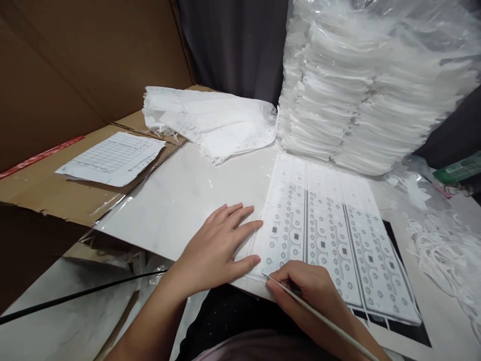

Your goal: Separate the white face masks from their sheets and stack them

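A tall stack of bagged white sheets point(376, 85) stands at the back of the bench point(180, 195). In front of it lies a patterned die-cut sheet point(330, 230). The left hand point(218, 248) lies flat, fingers spread, at the sheet's left edge. The right hand point(313, 296) pinches a thin pick point(323, 321), its tip at the sheet's near corner.

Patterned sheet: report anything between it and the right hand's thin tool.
Nothing visible. The right hand holds the thin tool with its tip at the near left corner of the patterned sheet; the left hand lies flat at its left edge.
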Action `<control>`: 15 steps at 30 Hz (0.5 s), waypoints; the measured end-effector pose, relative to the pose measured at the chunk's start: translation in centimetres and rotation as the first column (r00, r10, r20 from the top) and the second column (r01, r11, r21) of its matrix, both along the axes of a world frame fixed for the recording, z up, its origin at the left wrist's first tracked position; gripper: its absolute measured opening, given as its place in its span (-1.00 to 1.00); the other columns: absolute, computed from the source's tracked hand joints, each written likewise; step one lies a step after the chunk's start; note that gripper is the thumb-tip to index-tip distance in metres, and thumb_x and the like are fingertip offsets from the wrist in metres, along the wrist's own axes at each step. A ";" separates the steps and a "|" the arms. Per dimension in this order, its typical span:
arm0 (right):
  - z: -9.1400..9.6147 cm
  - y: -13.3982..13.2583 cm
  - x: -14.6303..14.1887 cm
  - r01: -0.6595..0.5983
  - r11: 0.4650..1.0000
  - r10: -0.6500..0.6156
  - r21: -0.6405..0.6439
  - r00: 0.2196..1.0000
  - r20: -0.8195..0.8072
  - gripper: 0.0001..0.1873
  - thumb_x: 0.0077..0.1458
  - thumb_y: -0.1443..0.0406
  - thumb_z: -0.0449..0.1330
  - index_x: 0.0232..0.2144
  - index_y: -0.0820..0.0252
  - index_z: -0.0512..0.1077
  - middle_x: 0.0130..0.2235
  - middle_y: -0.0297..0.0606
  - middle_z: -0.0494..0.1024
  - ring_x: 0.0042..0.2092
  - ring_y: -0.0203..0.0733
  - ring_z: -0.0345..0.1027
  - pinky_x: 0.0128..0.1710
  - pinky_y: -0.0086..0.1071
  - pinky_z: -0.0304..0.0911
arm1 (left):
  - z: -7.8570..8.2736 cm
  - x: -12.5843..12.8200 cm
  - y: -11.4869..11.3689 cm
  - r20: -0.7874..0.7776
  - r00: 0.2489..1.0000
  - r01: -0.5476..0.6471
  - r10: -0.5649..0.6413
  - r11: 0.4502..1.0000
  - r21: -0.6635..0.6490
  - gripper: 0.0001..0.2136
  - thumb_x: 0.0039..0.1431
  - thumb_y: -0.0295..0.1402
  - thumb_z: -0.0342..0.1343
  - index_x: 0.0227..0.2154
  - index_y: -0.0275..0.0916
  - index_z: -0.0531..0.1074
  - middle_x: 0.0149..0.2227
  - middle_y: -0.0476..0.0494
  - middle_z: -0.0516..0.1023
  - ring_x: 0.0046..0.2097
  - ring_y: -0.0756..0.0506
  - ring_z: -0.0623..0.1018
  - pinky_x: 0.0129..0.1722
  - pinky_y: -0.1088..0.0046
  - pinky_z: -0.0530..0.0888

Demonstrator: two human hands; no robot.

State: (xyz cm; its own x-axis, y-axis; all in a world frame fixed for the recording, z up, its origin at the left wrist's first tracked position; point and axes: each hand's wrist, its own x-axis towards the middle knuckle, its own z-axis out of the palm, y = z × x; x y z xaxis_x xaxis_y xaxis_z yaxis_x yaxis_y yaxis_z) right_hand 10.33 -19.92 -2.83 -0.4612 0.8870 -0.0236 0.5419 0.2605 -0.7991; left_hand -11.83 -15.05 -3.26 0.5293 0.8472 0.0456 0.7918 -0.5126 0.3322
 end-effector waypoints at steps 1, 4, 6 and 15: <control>0.0 0.0 0.0 0.001 1.000 -0.001 0.005 1.000 -0.001 -0.81 0.22 0.27 0.07 -0.45 0.10 0.37 -0.49 -0.46 0.44 -0.47 -0.38 0.28 -0.39 -0.52 0.18 | 0.0 0.0 0.0 0.001 1.000 0.001 -0.001 1.000 0.000 -0.49 0.16 -0.06 0.08 0.16 -0.05 0.27 0.29 -0.12 0.16 0.29 -0.31 0.14 0.22 -0.06 0.12; 0.0 0.1 0.0 -0.002 1.000 0.002 0.009 1.000 0.012 -0.79 0.23 0.26 0.06 -0.45 0.10 0.36 -0.49 -0.46 0.43 -0.47 -0.38 0.27 -0.40 -0.51 0.17 | 0.0 0.0 0.0 0.000 1.000 0.002 -0.002 1.000 -0.002 -0.49 0.15 -0.06 0.09 0.16 -0.04 0.26 0.28 -0.12 0.17 0.29 -0.31 0.14 0.22 -0.06 0.12; 0.1 0.2 -0.1 -0.013 1.000 0.012 0.007 1.000 0.025 -0.79 0.24 0.26 0.06 -0.45 0.10 0.36 -0.49 -0.46 0.43 -0.48 -0.38 0.27 -0.41 -0.51 0.17 | 0.0 -0.1 0.0 -0.002 1.000 0.000 0.000 1.000 -0.004 -0.48 0.15 -0.05 0.09 0.15 -0.04 0.26 0.28 -0.12 0.17 0.29 -0.31 0.14 0.22 -0.05 0.13; 0.4 0.3 -1.4 -0.033 0.938 0.001 0.346 0.996 0.091 -0.82 0.15 0.40 0.04 -0.50 0.17 0.28 -0.49 -0.31 0.43 -0.43 -0.24 0.34 -0.43 -0.41 0.28 | 0.4 -0.2 0.0 -0.040 0.997 0.065 -0.066 0.998 -0.023 -0.33 0.04 0.01 0.15 0.21 -0.09 0.19 0.31 -0.15 0.12 0.32 -0.32 0.07 0.26 -0.04 0.05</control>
State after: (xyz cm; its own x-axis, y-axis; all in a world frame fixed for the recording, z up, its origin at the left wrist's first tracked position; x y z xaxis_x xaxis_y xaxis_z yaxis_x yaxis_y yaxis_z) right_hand 8.96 -19.57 -2.38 -0.4866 0.8392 0.2428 0.5992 0.5229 -0.6063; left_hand -12.02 -15.06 -2.87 0.5848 0.8112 0.0047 0.7699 -0.5569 0.3116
